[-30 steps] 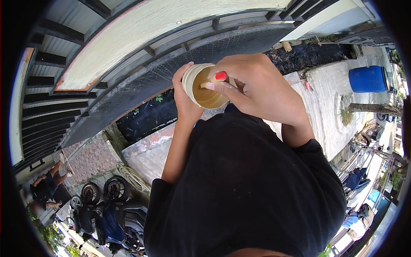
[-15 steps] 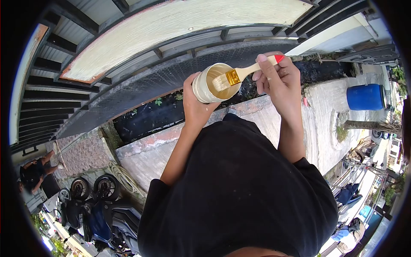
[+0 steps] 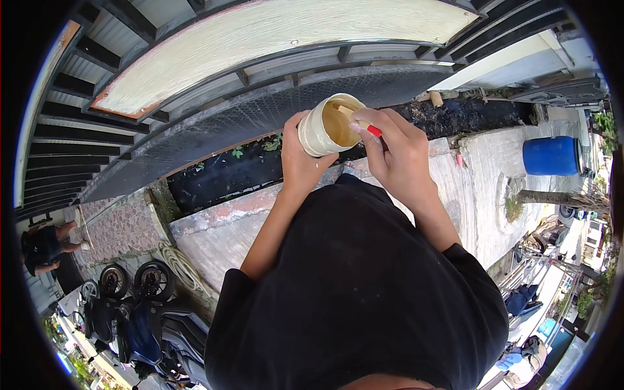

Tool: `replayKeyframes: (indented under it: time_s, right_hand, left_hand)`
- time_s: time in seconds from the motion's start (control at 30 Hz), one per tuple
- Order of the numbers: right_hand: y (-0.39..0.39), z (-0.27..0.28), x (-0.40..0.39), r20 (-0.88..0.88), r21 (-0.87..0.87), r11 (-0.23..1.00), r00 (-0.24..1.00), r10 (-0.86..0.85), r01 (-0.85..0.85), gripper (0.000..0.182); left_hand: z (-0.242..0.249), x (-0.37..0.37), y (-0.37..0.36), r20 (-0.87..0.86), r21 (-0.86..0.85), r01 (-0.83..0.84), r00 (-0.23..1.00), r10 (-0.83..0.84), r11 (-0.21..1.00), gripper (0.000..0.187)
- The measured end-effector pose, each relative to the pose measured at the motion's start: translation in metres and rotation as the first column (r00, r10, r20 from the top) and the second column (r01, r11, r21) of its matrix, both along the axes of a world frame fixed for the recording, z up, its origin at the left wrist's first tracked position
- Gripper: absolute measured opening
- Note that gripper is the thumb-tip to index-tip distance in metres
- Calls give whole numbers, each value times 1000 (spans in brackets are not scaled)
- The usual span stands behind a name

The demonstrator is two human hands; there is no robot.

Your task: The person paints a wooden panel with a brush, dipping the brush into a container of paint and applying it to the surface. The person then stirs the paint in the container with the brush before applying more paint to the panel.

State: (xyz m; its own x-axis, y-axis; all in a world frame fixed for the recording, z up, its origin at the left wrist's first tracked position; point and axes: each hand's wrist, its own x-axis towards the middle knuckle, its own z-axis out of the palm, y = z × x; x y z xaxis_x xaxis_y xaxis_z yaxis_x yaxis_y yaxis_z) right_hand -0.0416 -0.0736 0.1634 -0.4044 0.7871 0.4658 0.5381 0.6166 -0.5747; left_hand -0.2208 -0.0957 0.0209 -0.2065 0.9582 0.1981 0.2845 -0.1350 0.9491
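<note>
My left hand (image 3: 301,159) is wrapped around a cream paint cup (image 3: 316,133), which tilts with its mouth toward me. Pale yellowish paint coats the cup's inside. My right hand (image 3: 394,146) grips a paintbrush (image 3: 373,130) by its red-tipped wooden handle, at the cup's rim. The bristles are down inside the cup and hidden from view. In front of me, above the cup, a long board (image 3: 279,42) with streaky cream paint is fixed on a dark metal gate, its edges reddish-brown in places.
A dark ditch (image 3: 221,179) runs between the gate and the concrete paving (image 3: 260,224). Motorbikes (image 3: 146,335) stand at lower left by a coiled hose (image 3: 184,266). Another person (image 3: 44,250) is at far left. A blue barrel (image 3: 551,156) lies at right.
My right hand has moved left and down to the cup, pushing the brush deeper inside, so its bristles and gold ferrule no longer show. The cup has shifted slightly.
</note>
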Motion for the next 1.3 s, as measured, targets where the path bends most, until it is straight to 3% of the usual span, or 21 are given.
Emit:
replayKeyframes:
  time_s: [0.47, 0.57, 0.63, 0.7, 0.77, 0.83, 0.93, 1.3]
  right_hand:
    - [-1, -7, -1, -37, 43, 999, 999, -22, 24, 30]
    - [0, -6, -2, -73, 57, 998, 997, -29, 33, 23]
    - [0, -5, -3, -215, -110, 977, 956, -202, 182, 14]
    - [6, -11, 0, -281, -180, 964, 929, -240, 195, 13]
    - [9, -14, 3, -563, -467, 883, 752, -344, 53, 16]
    - [12, -20, 4, -568, -501, 865, 740, -361, 39, 19]
    - [13, -29, 4, -578, -705, 708, 609, -544, -37, 23]
    - [4, -75, -16, -792, -605, 672, 236, -564, -427, 22]
  left_hand:
    - [2, 2, 3, -19, 1, -30, 999, 30, 1000, 94]
    - [2, 0, 2, -21, -9, -24, 999, 24, 1000, 94]
    - [3, -1, 2, -23, -14, -22, 999, 22, 1000, 94]
    - [1, -2, 1, -34, -56, -12, 999, 10, 998, 93]
    - [-1, -4, 1, -25, -56, -3, 1000, 2, 998, 93]
    - [-1, -6, -1, -18, -58, 3, 1000, -4, 998, 93]
    - [0, -12, -3, 11, -73, 14, 1000, -13, 997, 92]
    - [-10, -56, -11, 77, -58, 77, 994, -73, 995, 90]
